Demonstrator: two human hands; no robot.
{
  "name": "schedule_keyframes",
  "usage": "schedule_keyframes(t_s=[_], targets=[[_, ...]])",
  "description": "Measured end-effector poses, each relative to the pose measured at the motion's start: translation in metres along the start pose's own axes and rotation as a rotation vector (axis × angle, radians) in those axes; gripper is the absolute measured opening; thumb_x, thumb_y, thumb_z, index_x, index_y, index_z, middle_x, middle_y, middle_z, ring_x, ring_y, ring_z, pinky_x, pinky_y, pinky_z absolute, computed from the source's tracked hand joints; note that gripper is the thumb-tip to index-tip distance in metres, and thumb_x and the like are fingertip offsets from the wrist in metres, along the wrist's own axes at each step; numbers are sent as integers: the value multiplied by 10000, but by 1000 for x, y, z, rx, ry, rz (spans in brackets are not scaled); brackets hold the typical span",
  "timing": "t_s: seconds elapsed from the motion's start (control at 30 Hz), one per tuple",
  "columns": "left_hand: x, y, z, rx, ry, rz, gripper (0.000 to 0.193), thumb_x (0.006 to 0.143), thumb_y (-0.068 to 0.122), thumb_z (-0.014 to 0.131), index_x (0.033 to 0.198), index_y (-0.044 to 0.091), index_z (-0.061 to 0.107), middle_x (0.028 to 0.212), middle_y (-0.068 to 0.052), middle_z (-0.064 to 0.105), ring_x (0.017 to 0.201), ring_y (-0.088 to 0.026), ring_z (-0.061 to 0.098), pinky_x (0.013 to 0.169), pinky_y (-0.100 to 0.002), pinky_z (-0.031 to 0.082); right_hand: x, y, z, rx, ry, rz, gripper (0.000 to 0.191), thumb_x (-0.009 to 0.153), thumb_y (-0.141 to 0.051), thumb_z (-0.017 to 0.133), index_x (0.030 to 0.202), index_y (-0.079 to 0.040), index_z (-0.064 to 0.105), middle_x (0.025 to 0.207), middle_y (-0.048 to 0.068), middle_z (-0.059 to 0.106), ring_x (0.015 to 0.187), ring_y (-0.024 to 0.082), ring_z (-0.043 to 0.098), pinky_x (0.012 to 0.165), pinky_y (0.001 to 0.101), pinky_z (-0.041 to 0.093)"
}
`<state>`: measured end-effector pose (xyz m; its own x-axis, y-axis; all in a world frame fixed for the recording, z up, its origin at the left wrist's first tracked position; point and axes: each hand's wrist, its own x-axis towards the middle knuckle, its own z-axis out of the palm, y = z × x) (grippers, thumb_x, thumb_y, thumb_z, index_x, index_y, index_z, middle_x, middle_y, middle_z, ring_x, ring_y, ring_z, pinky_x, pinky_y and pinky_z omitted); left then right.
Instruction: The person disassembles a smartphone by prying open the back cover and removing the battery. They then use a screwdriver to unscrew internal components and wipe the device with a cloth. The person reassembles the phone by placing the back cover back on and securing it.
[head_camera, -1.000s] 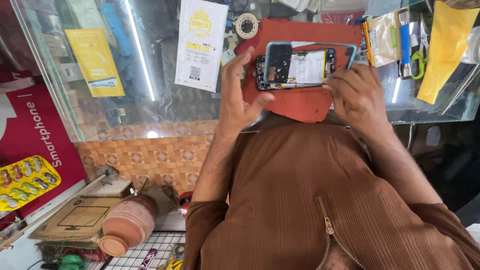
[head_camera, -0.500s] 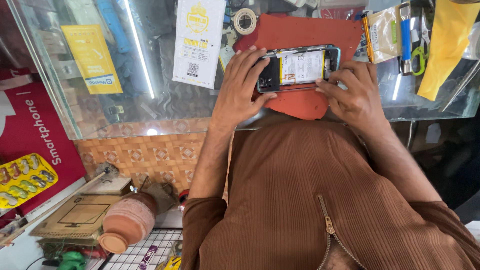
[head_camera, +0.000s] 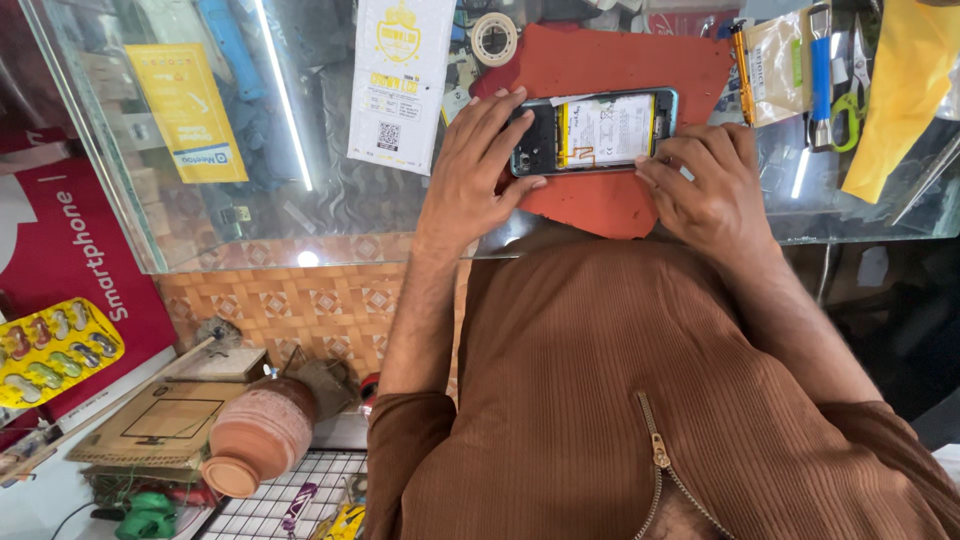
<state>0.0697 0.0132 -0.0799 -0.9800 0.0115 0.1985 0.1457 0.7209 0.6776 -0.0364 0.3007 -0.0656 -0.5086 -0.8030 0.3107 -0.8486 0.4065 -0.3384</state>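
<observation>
The left hand (head_camera: 480, 170) and right hand (head_camera: 710, 185) grip opposite ends of an opened phone (head_camera: 595, 130) lying on a red mat (head_camera: 610, 65) beneath them.

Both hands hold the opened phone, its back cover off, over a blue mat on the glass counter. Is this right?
Not quite. The mat is red, not blue, as the head view shows. The rest holds: the left hand and the right hand hold the opened phone, its back cover off, over that mat on the glass counter.
</observation>
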Motion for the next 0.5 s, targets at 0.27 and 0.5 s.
schedule_keyframes(t_s=[0.27,0.5], targets=[[5,0,0,26,-29,22,653,820,294,869,1349,10,611,1568,-111,488,1447,-350,452,1235,-523,357,3,4,-5,110,-42,64,209,919,-140,849,1099,-76,764,1133,58,663,1096,267,622,979,433,453],[6,11,3,184,-103,67,638,878,335,803,1374,-18,611,1616,-159,376,1443,-384,373,1228,-577,295,23,21,-29,139,-121,93,718,755,-262,859,1323,86,592,1330,204,587,1178,393,549,1018,494,450]])
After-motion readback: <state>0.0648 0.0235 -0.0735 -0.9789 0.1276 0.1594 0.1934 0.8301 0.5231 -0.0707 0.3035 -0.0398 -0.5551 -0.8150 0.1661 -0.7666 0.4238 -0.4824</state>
